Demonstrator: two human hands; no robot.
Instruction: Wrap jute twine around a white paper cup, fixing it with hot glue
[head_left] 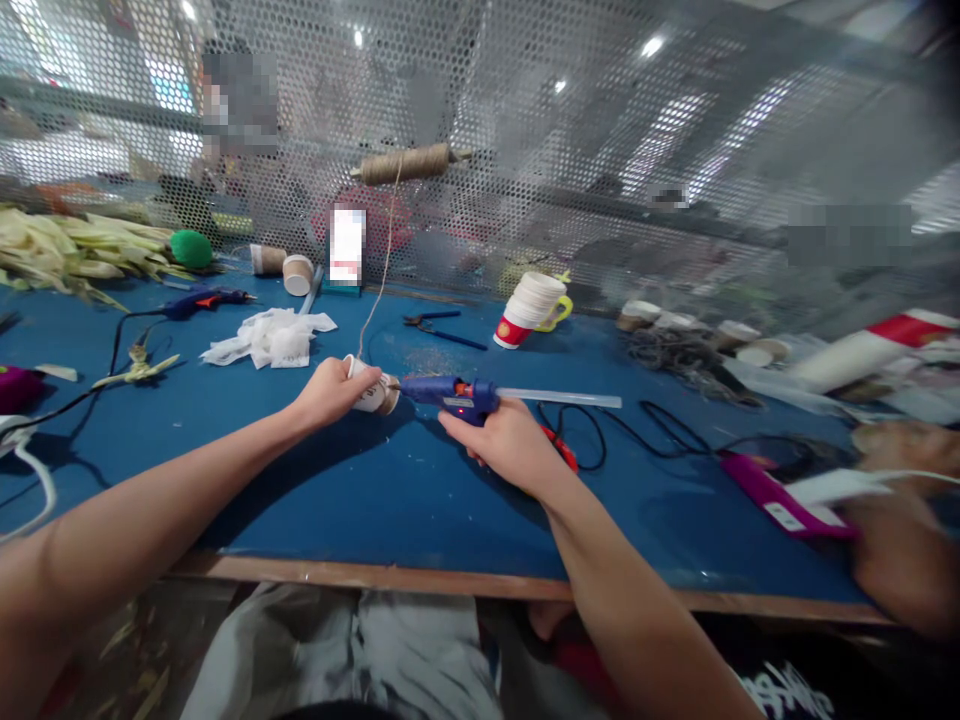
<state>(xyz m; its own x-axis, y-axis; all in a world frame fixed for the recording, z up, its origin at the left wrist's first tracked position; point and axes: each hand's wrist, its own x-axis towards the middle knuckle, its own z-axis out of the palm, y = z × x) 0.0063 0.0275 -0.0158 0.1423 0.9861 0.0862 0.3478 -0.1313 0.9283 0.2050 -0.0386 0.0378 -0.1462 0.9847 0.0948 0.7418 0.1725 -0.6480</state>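
My left hand is closed around a small white paper cup, which lies tilted on its side above the blue table. Twine runs down to this cup from a spool of twine mounted on the mesh at the back. My right hand grips a blue hot glue gun, and a clear glue stick pokes out of its rear. The nozzle points left and meets the cup near its twine-wrapped end; whether it touches the surface is hard to tell.
A stack of paper cups and pliers stand behind my hands. White crumpled cloth, another glue gun and twine-wrapped cups are to the left. A purple power strip and another person's hand are at right.
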